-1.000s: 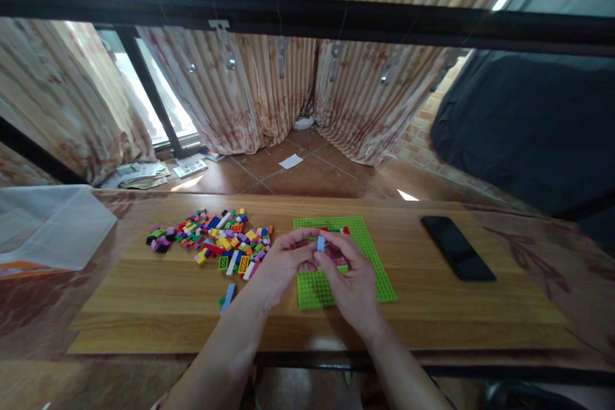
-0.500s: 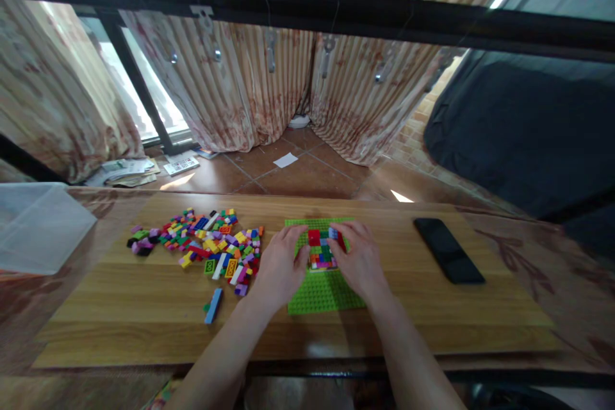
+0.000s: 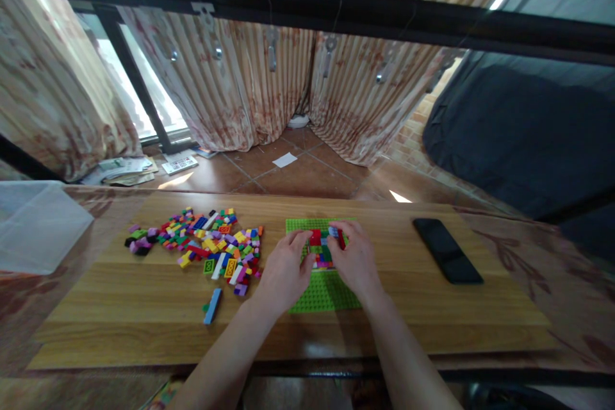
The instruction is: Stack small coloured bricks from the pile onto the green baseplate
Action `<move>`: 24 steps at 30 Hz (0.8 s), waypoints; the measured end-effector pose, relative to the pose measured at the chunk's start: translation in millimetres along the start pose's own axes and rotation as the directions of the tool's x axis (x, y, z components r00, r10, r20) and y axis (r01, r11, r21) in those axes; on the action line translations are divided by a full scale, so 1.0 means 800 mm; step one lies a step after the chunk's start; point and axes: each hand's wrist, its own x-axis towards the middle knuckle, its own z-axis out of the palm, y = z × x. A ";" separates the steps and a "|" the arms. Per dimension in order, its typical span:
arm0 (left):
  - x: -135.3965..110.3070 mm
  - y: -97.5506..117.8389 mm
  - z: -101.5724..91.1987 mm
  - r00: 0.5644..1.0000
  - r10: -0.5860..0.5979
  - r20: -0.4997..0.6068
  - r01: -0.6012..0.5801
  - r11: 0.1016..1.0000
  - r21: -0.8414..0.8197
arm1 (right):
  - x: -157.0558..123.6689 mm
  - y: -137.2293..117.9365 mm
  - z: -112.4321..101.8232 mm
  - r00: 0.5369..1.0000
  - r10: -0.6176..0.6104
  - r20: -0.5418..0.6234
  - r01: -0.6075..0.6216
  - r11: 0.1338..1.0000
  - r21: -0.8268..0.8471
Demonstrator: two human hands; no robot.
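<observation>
A small build of coloured toy bricks [image 3: 323,255] sits on a green studded baseplate [image 3: 323,295]. My left hand [image 3: 286,269] is at the build's left side, thumb and fingers curved against its edge near a red brick [image 3: 316,237]. From the right, my right hand [image 3: 354,257] closes its thumb and fingers around the build's upper right part, at a light blue brick [image 3: 332,231]. The fingers hide part of both sides, so the exact contact is hard to see.
Loose toy bricks [image 3: 211,245] lie heaped on the wooden table [image 3: 144,314] at left, a long blue brick [image 3: 213,306] nearer me. A black phone [image 3: 448,250] lies at right. A clear plastic bin [image 3: 43,224] stands at the far left. A dark bar [image 3: 307,3] crosses above.
My left hand has shifted slightly right and covers more of the build's left edge. My right hand stays at the upper right, its fingers a little more curled.
</observation>
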 end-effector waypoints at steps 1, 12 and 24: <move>0.000 0.000 0.000 1.000 0.000 0.003 0.000 1.000 -0.001 | 0.000 0.000 0.000 1.000 -0.004 -0.003 0.004 1.000 0.000; 0.000 0.001 -0.002 1.000 0.003 0.016 -0.003 1.000 -0.005 | -0.001 0.001 -0.001 0.998 0.067 -0.008 -0.067 0.998 0.018; -0.002 0.001 -0.004 1.000 -0.001 0.028 0.002 1.000 -0.019 | 0.003 0.023 0.003 0.941 0.337 0.001 -0.323 0.900 0.293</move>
